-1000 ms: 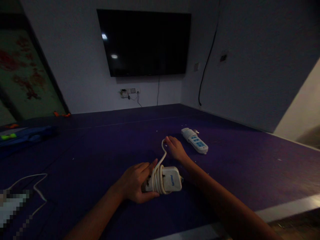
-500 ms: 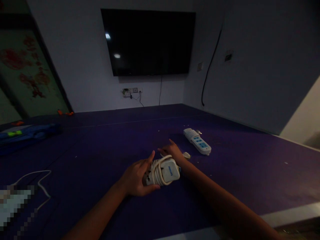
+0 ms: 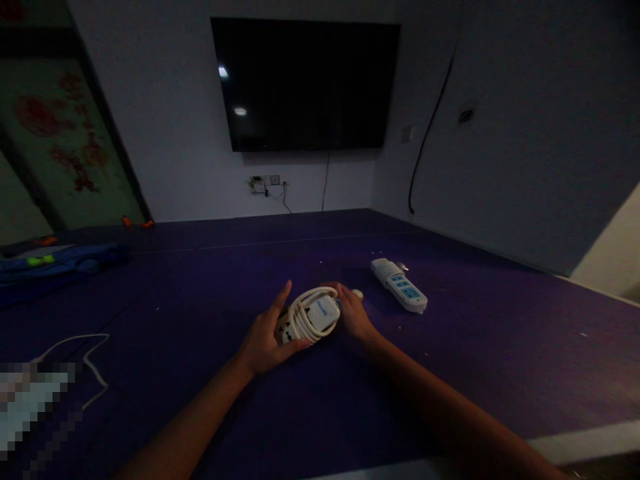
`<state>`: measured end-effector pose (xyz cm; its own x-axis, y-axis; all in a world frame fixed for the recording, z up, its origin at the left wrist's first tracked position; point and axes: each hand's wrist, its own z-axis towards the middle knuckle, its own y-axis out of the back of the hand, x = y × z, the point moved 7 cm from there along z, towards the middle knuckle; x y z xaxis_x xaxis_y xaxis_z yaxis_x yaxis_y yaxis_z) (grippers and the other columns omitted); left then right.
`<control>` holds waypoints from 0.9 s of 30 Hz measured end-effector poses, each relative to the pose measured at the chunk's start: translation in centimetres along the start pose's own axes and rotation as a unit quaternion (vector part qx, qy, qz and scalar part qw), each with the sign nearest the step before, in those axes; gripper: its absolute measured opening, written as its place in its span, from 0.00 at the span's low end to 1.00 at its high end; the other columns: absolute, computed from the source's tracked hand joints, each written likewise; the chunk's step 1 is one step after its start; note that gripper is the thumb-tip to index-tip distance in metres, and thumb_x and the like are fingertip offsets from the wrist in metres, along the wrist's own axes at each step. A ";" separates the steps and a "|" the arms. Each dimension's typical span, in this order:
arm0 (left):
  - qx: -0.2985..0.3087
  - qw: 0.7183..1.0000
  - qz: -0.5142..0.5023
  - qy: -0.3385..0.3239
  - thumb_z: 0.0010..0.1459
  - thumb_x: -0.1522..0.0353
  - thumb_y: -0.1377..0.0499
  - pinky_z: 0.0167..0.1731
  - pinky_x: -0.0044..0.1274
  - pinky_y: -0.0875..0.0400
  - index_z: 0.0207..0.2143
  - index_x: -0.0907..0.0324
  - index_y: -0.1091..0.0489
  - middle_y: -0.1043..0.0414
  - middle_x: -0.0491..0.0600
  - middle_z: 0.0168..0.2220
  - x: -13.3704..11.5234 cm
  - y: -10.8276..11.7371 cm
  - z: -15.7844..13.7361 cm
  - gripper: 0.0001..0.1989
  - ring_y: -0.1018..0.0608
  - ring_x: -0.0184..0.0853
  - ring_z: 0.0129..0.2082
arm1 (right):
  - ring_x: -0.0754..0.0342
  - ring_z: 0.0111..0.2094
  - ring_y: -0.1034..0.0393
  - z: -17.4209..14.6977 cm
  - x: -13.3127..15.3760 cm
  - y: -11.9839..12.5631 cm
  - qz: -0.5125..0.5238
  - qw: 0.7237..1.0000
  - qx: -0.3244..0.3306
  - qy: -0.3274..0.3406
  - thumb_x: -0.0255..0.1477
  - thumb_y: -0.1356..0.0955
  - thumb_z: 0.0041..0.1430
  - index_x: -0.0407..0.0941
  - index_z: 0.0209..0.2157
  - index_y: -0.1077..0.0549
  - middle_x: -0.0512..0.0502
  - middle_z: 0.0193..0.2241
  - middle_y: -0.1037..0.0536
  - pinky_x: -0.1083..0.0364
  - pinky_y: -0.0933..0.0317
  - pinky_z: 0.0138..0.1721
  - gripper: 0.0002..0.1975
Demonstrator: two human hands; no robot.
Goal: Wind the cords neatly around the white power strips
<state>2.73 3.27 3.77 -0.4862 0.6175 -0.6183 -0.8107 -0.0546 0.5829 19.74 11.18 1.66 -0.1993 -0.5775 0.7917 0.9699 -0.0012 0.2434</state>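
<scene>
A white power strip [image 3: 316, 315] with its white cord wound around it sits on the purple surface [image 3: 450, 360]. My left hand [image 3: 265, 337] grips its left end, thumb underneath and fingers raised along its side. My right hand [image 3: 354, 317] holds its right end, fingers on the cord by the plug [image 3: 357, 293]. A second white power strip [image 3: 399, 285] with blue sockets lies just beyond, to the right, untouched.
A loose white cable [image 3: 83, 350] lies at the left. A blue object [image 3: 55, 265] rests at the far left. A dark wall-mounted screen [image 3: 305, 83] hangs ahead, above wall outlets [image 3: 265, 181]. A pale edge strip [image 3: 580, 443] runs along the front right.
The raised loop of cord has been laid down onto the wound strip. Both hands and the strip have shifted away from me, toward the second power strip.
</scene>
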 end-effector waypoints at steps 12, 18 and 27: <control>-0.009 0.997 -0.071 0.013 0.49 0.61 0.38 0.50 0.35 0.32 0.64 0.53 0.62 0.33 0.53 0.54 0.4 0.0 0.3 0.46 0.28 0.42 0.51 | 0.52 0.29 0.32 -0.4 2.8 1.7 -0.089 0.993 -0.050 0.054 0.45 0.38 0.55 0.43 0.24 0.26 0.45 0.25 0.25 0.55 0.41 0.32 0.21; -0.005 1.000 -0.015 0.014 0.49 0.60 0.38 0.49 0.33 0.32 0.64 0.53 0.62 0.30 0.52 0.51 0.4 0.3 0.4 0.47 0.26 0.41 0.48 | 0.52 0.29 0.30 0.8 1.0 0.4 0.124 0.990 0.025 -0.061 0.44 0.31 0.47 0.43 0.29 0.23 0.46 0.27 0.22 0.55 0.39 0.31 0.18; 0.087 0.992 0.082 -0.045 0.47 0.56 0.38 0.47 0.35 0.32 0.64 0.53 0.66 0.33 0.55 0.53 -0.4 -1.4 0.0 0.50 0.27 0.44 0.49 | 0.57 0.23 0.33 0.9 -0.1 0.0 0.232 0.964 0.055 -0.122 0.42 0.29 0.45 0.41 0.22 0.24 0.48 0.20 0.25 0.58 0.41 0.28 0.16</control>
<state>4.03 3.09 3.18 -0.5693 0.6796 -0.4627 -0.6506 -0.0282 0.7589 19.66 11.96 2.07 0.2114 -0.2858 0.9347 0.9448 0.3046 -0.1206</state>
